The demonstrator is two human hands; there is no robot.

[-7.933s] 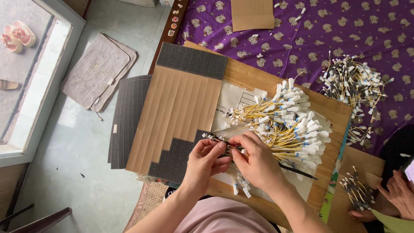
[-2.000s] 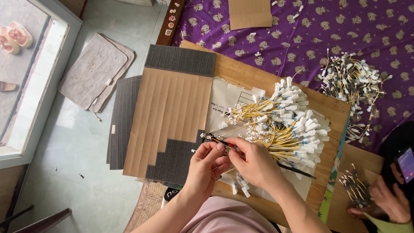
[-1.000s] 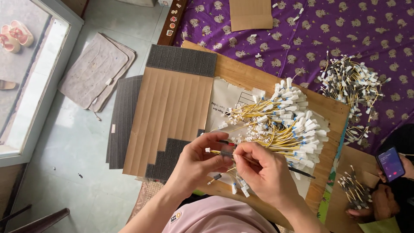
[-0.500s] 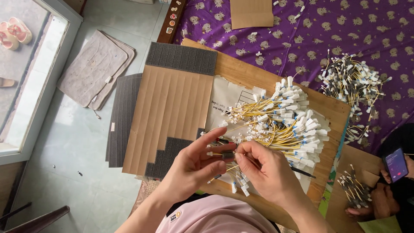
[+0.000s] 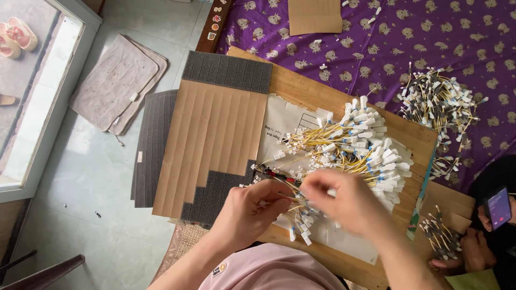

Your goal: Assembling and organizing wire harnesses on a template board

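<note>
My left hand pinches a thin yellow cable with small white connectors, just below a big pile of such yellow cables on a wooden board. My right hand is blurred with motion; its fingers close on the same cable beside the left fingertips. A short bunch of white connectors hangs below the two hands. A small black and red tool lies on the paper sheet just above my left hand.
Brown corrugated cardboard over dark ribbed foam lies left of the pile. A second heap of cables rests on the purple patterned cloth. Another person at lower right holds a phone and a cable bundle. Floor mats lie at left.
My left fingers have curled back in around the cable. My right hand has shifted slightly and is blurred. The other person's phone has stayed at lower right.
</note>
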